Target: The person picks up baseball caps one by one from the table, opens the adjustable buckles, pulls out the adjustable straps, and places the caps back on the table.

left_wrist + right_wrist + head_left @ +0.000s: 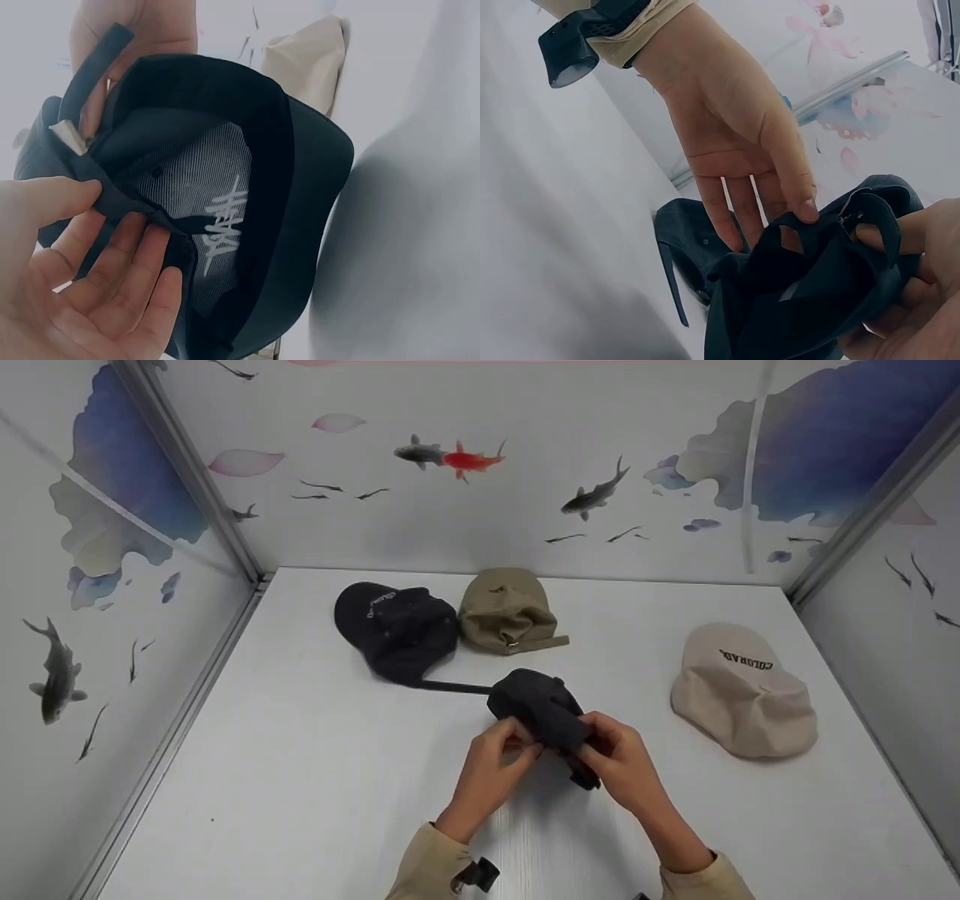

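A black baseball cap (532, 701) is held up between both hands over the white table. My left hand (491, 769) pinches the rear edge of it between thumb and fingers. On the other side my right hand (621, 761) grips the cap near its back strap (88, 71). A metal buckle (69, 137) shows on that strap in the left wrist view. There the cap's inside faces the camera, with a striped lining (195, 172) and white lettering, and its brim (322, 165) points away from the left hand. Part of the right hand's fingers is hidden by the cap.
Farther back on the table (300, 780) lie a dark cap (401, 626), its strap stretching toward the held cap, and an olive cap (506, 611) beside it. A beige cap (742, 690) rests at the right. Printed walls (480, 525) enclose the table's back and sides.
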The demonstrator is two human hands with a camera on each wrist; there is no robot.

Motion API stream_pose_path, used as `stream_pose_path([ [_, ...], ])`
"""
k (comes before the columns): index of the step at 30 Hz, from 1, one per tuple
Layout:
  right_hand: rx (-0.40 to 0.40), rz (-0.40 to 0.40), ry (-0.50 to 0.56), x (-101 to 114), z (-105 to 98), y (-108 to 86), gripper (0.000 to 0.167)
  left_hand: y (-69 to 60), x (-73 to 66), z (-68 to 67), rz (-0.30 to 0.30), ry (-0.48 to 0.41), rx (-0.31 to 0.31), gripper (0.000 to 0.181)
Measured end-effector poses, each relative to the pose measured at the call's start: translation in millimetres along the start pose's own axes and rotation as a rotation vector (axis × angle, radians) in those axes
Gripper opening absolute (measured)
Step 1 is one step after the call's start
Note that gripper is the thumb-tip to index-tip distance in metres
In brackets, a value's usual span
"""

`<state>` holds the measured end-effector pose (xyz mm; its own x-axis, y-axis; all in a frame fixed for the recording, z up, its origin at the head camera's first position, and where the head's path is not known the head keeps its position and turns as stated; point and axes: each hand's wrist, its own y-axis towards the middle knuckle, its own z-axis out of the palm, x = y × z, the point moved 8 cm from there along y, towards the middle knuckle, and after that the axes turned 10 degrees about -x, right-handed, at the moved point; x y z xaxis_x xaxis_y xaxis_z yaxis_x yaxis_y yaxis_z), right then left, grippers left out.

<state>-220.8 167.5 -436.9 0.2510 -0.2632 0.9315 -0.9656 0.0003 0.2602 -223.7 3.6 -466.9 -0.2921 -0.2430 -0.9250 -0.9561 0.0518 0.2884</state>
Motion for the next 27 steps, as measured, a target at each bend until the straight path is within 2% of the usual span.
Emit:
stream_pose_path([
  [6, -0.001, 0.017, -0.016, 1, -3, 0.3, 0.012, 0.5, 3.7, -6.0, 0.025, 0.048, -0.011, 0.01],
  [13, -0.01, 0.019, 0.004, 4, -9, 1.2, 0.013, 2.3, 8.9, -16.4, 0.024, 0.092, -0.032, 0.011],
  [23, -0.033, 0.021, 0.02, 5, -17, 2.6, 0.012, 5.4, 19.1, -36.3, -0.027, 0.098, -0.107, 0.011],
  [27, -0.043, 0.018, 0.028, 5, -20, 2.8, 0.012, 6.7, 22.3, -44.1, -0.038, 0.079, -0.162, 0.01],
])
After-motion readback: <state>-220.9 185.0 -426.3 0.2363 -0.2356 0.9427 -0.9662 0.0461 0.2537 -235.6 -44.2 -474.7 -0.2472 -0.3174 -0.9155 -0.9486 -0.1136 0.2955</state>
